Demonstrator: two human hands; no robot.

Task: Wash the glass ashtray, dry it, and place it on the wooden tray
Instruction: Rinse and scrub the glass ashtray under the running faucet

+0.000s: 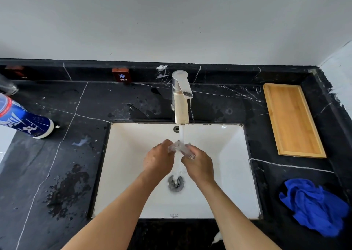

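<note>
Nearest the camera, 2 bare forearms are reaching out over the white sink (234,173), which is sitting in the black marble tabletop (80,154). The left hand (159,159) and the right hand (199,165) are meeting above the drain (176,183), and both are closing around the glass ashtray (181,147), one on each side. Each grip is curling onto an edge of the glass, with the fingers wrapped tight rather than spread.

The ashtray is sitting directly under the stream of water (182,133) running from the faucet (180,97), so this is probably the rinsing step. To do it well, the hands should be turning the glass slowly so the water is reaching every face and notch, while holding firmly, since wet glass is likely slippery. Keeping it low over the sink would be limiting splashes and softening any drop.

The ashtray is looking clear and nearly see-through, with bright glints and running water blurring its outline; its exact shape is hard to tell.

On the tabletop to the right, a crumpled blue cloth (314,206) is lying ready for drying. Farther back, the wooden tray (292,118) is waiting with nothing on it, well apart from the hands.
</note>
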